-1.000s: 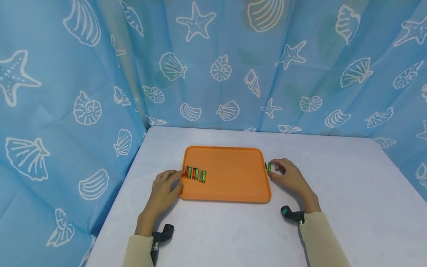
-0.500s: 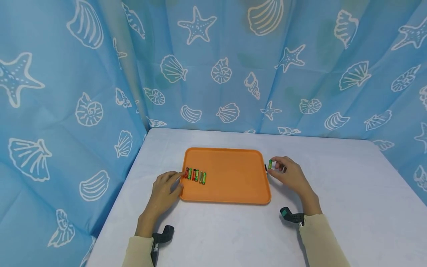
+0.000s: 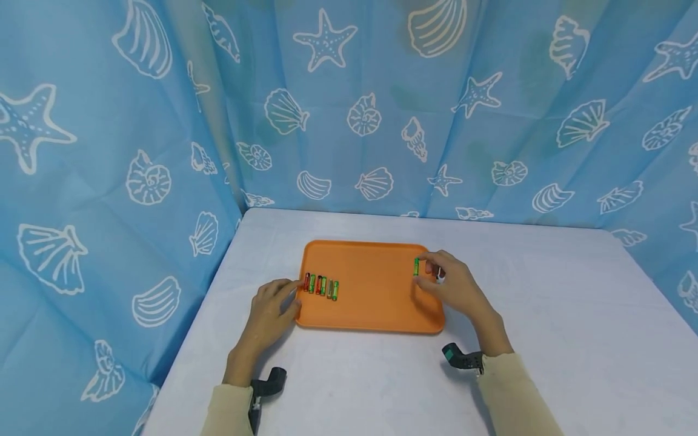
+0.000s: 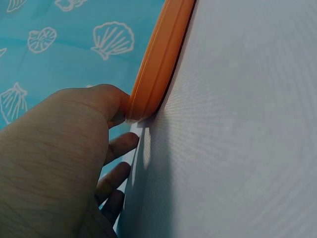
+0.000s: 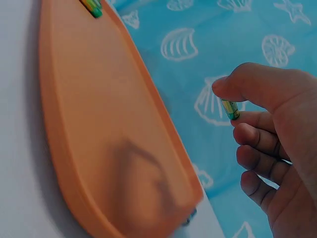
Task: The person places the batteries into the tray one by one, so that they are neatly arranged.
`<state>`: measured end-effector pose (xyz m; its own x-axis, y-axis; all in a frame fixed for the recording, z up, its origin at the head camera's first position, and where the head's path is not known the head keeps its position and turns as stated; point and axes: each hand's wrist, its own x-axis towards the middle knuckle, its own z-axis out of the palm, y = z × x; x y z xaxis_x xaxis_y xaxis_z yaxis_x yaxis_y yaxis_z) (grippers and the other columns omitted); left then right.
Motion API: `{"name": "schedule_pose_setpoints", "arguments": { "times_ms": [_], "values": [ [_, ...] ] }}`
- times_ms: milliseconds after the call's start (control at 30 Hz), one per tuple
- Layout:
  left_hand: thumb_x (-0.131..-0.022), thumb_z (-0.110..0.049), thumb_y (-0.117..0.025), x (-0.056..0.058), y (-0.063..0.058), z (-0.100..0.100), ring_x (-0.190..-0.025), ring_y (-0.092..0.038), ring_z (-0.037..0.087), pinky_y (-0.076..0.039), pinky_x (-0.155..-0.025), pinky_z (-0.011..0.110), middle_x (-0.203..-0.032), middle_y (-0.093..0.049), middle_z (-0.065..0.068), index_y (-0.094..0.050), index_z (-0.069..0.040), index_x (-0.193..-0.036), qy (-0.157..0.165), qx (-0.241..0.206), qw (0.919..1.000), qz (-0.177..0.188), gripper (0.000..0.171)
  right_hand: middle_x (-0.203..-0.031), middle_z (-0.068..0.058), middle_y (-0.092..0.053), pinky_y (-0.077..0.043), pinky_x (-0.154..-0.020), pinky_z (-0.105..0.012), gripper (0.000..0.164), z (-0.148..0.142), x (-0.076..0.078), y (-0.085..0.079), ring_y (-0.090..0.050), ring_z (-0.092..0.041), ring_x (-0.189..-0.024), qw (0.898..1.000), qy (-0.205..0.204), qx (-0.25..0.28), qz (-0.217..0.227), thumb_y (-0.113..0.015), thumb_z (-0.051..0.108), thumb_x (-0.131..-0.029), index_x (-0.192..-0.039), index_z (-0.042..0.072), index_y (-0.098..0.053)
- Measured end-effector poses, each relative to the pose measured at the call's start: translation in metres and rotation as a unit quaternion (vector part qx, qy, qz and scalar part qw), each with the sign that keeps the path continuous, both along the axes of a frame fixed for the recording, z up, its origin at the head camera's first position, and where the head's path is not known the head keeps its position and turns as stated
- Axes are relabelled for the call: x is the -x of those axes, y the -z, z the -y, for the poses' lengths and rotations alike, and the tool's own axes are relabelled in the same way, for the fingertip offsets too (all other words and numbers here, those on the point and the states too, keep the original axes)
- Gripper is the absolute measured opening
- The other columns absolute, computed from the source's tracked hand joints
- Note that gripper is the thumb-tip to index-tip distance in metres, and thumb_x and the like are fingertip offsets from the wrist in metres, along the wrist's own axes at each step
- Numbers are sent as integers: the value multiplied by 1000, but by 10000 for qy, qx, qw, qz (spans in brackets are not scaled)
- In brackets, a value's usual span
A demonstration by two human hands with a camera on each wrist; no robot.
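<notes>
My right hand (image 3: 454,284) pinches a green battery (image 3: 416,267) between thumb and fingertips, over the right end of the orange tray (image 3: 376,297). The right wrist view shows the green tip of this battery (image 5: 231,110) sticking out beside the thumb, and the hand's shadow on the tray floor. At the opposite end, my left hand (image 3: 268,312) rests its thumb and index finger against the tray's left edge; the left wrist view has the thumb at the tray corner (image 4: 143,101) and the other fingers loosely bent. Several red and green batteries (image 3: 323,286) lie in a row inside the tray's left part.
A dark and white small item (image 3: 440,276) shows just past the tray's right edge, partly covered by the right hand. The tray stands on a white-covered table (image 3: 360,381). A blue curtain (image 3: 338,133) with shell prints hangs behind and along the left.
My right hand has lifted the green battery from beside the tray's right edge and carried it left over the tray. The left hand and the row of batteries have stayed in place.
</notes>
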<state>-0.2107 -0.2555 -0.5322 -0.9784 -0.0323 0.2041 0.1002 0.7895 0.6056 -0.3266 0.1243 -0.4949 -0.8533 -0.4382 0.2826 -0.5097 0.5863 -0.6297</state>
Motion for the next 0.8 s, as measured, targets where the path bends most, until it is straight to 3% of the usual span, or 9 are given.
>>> {"name": "schedule_pose_setpoints", "arguments": {
  "times_ms": [233,467,800],
  "values": [
    [-99,-23,-62,0,3,0,-135,-36,35,-22,-113,56,-137,-54,12,-59,-17,-140,40,73,10000,-23,42,-93,0,-53,-46,-72,-33,43,22,-11,1,-49,-18,-85,9998,-208,-10,38,-79,21,-87,-126,12,-63],
    [-99,-22,-62,0,3,0,-134,-36,34,-23,-113,55,-136,-54,11,-60,-17,-140,69,98,9999,-36,41,-92,1,-53,-45,-74,-36,40,47,-21,-10,-48,-19,-85,9989,-415,235,-46,-77,24,-89,-126,13,-64],
    [-98,-21,-63,1,2,2,-133,-37,37,-25,-112,58,-135,-54,13,-60,-15,-139,64,99,9995,-278,41,-92,2,-53,-45,-73,-34,38,76,-27,-19,-48,-16,-86,9985,-500,186,-114,-77,28,-89,-122,15,-65]
  ]
}}
